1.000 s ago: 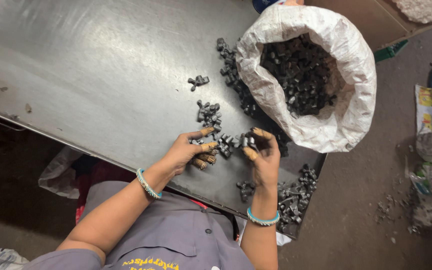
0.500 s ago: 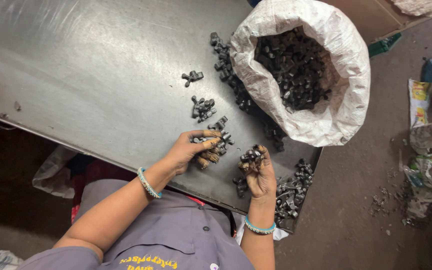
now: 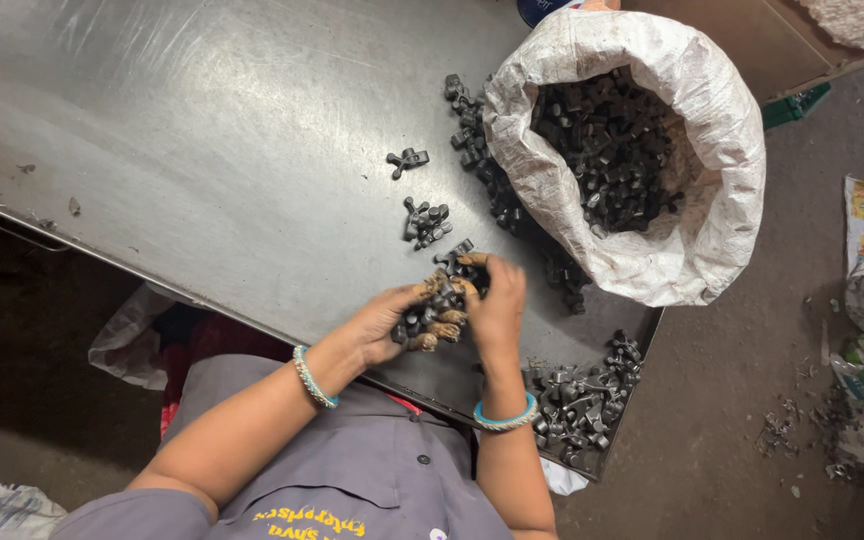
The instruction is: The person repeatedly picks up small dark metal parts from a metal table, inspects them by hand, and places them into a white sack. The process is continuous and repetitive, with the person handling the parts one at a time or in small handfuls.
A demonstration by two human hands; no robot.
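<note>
At the upper right of the frame we see a white woven sack (image 3: 712,230) standing open on the tabletop (image 3: 202,150), its mouth rolled back and its inside filled with small dark metal parts (image 3: 612,140). More of the same parts lie in a trail along the sack's left side (image 3: 477,150), and a loose heap (image 3: 582,400) sits at the tabletop's lower right corner, just right of our right wrist. Two small clusters lie apart toward the centre: a single piece (image 3: 407,160) higher up and a little group (image 3: 425,222) below it.

We cannot make out the exact shape of any part; they are small and dark. The bottom of the sack is hidden by its own folds, and the clutter on the floor at the far right is cut off by the frame edge.

Our left hand (image 3: 392,320) is cupped with fingers curled around a small bunch of parts (image 3: 430,315) near the tabletop's front edge. Our right hand (image 3: 497,300) is pressed against it from the right, fingers bent over the same bunch, so both hands are closed on it together.
</note>
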